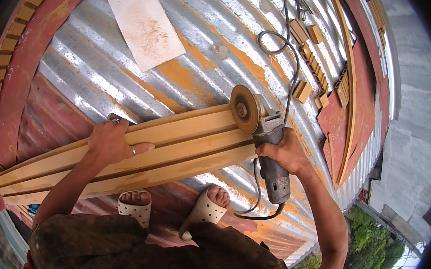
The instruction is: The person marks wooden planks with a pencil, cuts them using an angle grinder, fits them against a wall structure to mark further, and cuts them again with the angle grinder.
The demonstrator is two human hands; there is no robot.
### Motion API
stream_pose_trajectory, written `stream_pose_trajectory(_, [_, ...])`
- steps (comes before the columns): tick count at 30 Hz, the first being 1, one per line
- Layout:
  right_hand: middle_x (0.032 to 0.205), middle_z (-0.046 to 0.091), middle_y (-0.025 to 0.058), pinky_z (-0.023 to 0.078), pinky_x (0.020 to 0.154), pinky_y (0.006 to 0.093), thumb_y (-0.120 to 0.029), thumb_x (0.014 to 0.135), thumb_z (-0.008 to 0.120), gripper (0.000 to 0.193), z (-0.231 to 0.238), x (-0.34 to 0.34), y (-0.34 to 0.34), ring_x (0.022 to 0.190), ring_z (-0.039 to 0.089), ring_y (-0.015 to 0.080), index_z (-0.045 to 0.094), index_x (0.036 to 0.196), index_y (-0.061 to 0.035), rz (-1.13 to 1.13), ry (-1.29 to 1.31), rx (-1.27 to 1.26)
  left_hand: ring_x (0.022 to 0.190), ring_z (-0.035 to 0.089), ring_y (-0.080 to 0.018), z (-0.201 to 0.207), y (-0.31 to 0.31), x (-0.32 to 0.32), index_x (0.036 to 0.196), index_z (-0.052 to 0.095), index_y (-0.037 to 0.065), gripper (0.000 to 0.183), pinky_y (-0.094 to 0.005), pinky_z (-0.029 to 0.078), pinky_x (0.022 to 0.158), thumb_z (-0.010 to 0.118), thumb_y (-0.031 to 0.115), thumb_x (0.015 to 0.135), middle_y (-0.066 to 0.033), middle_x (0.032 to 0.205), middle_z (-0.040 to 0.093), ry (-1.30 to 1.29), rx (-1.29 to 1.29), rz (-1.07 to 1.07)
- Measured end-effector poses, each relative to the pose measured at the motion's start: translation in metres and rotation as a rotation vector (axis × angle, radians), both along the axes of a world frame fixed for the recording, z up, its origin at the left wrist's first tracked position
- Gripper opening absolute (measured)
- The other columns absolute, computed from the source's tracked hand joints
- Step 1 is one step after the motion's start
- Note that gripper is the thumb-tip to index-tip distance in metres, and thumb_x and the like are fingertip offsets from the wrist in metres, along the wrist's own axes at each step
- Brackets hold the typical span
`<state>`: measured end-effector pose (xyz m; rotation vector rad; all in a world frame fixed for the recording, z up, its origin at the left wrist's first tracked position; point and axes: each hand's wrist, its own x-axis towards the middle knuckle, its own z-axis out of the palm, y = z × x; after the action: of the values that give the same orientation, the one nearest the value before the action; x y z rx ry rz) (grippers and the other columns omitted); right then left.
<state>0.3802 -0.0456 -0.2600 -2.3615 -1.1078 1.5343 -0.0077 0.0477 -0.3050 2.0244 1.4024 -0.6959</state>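
My right hand [287, 151] is wrapped around the body of an angle grinder [275, 177]. Its round brown disc [244, 109] stands at the right end of a long tan plank [189, 141] with lengthwise grooves; whether it touches the wood I cannot tell. My left hand [111, 142], wearing rings, grips the plank further left, thumb lying across the top and fingers over the far edge. A small dark piece [119, 118] shows by those fingers, too little of it to name. The plank slants across in front of my feet, its left end nearer me.
Corrugated metal sheeting [224, 47], streaked with orange dust, lies underneath. A white board [145, 29] lies at the far left. Cut wood blocks [302, 91] and a long strip [351, 111] are on the right. The power cord [296, 69] loops behind the grinder.
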Motion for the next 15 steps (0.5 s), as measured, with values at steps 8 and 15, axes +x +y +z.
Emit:
stream_pose_trajectory(8, [0.088,0.069,0.0169,0.053,0.074,0.0363,-0.036,0.058,0.081,0.064,0.002,-0.006,0.002,0.079,0.066,0.0251,0.065,0.100,0.0094,-0.015,0.015,0.017,0.099,0.065,-0.0420,-0.005,-0.006,-0.002,0.112,0.063,-0.006,0.096,-0.0489,0.049,0.092,0.063,0.081,0.070,-0.0293,0.099,0.067,0.012,0.070,0.010])
stream_pose_trajectory(15, [0.088,0.069,0.0168,0.053,0.076,0.0362,-0.036,0.059,0.081,0.064,0.003,-0.003,0.003,0.079,0.066,0.0253,0.065,0.101,0.0093,-0.020,0.040,-0.014,0.087,0.068,-0.0414,-0.011,-0.011,-0.004,0.104,0.064,-0.007,0.094,-0.0483,0.053,0.084,0.063,0.081,0.070,-0.0275,0.089,0.069,-0.033,0.166,-0.025])
